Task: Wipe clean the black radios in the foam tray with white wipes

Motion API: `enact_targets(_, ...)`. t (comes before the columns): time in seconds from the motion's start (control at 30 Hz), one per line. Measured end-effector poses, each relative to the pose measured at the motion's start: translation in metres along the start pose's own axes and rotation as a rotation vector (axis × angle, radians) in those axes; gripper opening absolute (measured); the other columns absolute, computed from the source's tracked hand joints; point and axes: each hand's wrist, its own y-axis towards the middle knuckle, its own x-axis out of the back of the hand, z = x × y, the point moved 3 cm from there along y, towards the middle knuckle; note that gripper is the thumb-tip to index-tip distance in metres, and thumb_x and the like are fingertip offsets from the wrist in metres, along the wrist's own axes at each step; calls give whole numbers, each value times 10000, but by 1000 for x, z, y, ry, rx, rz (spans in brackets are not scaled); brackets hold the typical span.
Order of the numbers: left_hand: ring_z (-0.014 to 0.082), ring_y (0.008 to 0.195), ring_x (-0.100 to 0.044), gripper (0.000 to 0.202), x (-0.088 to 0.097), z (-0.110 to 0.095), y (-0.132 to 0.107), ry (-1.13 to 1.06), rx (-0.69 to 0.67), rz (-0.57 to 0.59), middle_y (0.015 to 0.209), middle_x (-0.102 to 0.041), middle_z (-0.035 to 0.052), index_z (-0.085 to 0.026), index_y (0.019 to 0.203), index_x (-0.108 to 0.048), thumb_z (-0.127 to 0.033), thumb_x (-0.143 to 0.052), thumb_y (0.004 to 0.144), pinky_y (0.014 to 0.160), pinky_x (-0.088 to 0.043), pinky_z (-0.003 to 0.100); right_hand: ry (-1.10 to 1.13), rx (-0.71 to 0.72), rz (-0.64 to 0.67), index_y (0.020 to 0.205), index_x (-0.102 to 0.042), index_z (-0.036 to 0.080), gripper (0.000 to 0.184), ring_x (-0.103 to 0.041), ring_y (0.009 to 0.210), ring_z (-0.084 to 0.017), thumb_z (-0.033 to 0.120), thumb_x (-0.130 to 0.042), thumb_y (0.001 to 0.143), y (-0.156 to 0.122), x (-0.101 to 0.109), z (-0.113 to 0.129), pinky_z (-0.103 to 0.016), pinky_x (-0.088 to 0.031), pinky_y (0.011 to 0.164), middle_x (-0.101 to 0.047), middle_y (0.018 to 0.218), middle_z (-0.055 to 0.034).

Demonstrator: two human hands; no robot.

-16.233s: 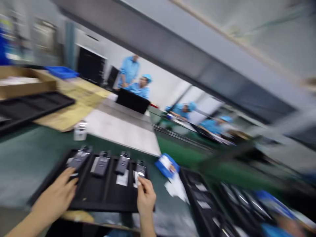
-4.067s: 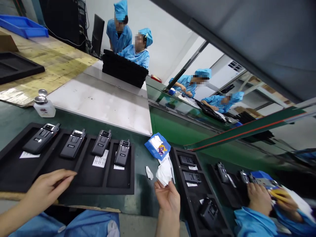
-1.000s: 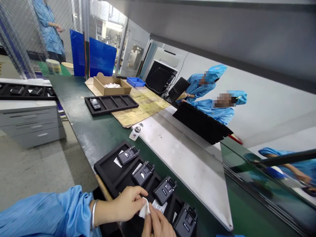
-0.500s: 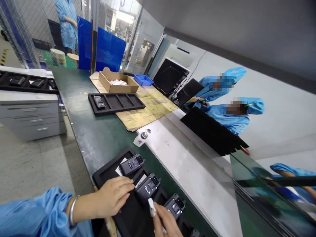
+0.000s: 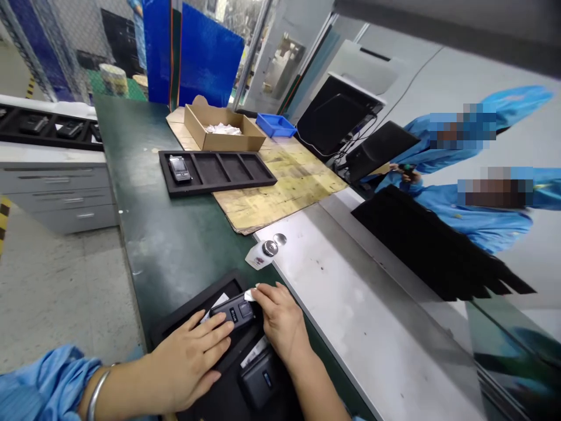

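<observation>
A black handheld device [image 5: 236,314], resembling a body camera with its clip side up, lies in the near compartment of a black foam tray [image 5: 184,318]. My left hand [image 5: 186,362] rests over its lower end, fingers stretched out. Between the thumb and fingers of my right hand [image 5: 283,321] is a small white wipe [image 5: 249,295], pressed at the device's upper end. Partly hidden by my right forearm, a second black device [image 5: 262,380] sits in the same tray. White printed slips show beside both devices.
A white bottle [image 5: 260,255] with its metal lid flipped up stands beyond the tray. Farther off are another black tray [image 5: 221,184] with one device, a cardboard box [image 5: 232,140] of white wipes and a blue bin [image 5: 276,125]. Two people work behind a black panel [image 5: 421,240].
My right hand has moved away from me with the wipe, from the second device to the farthest one. My left hand has shifted onto that device. The camera view has also shifted.
</observation>
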Motion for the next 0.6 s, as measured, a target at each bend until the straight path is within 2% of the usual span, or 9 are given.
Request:
enact_targets(0.23, 240, 1396, -421, 462, 4, -3, 2, 55, 0, 38, 1484, -501, 49, -196, 1340, -553, -228, -563, 879, 1200, -245, 386, 19, 13, 21, 1097, -684, 211, 433, -554, 949, -202, -16, -424, 835, -20, 10, 6, -436, -368, 973, -690, 1099, -26)
enact_targets(0.43, 225, 1416, -392, 475, 2, -1, 0, 75, 1, 21, 1501, -480, 37, -211, 1368, -540, -257, -576, 897, 1209, -239, 346, 37, -45, 14, 1047, -688, 246, 385, -558, 942, -203, 25, -429, 868, -47, 28, -3, -426, -368, 924, -693, 1035, -23)
enact_targets(0.5, 224, 1416, -390, 471, 1, -1, 0, 91, -16, 27, 1511, -466, 39, -203, 1370, -539, -271, -572, 906, 1210, -238, 341, 6, -78, -13, 1033, -685, 250, 350, -563, 896, -192, 46, -437, 893, -48, 30, -10, -410, -391, 891, -681, 986, -29)
enact_targets(0.6, 243, 1426, -371, 447, 0, -1, -1, 130, -29, 29, 1524, -447, 34, -197, 1351, -556, -282, -565, 912, 1207, -240, 362, -6, -110, -77, 1092, -669, 231, 340, -568, 886, -177, 55, -440, 912, -33, 25, -16, -380, -441, 870, -650, 990, -50)
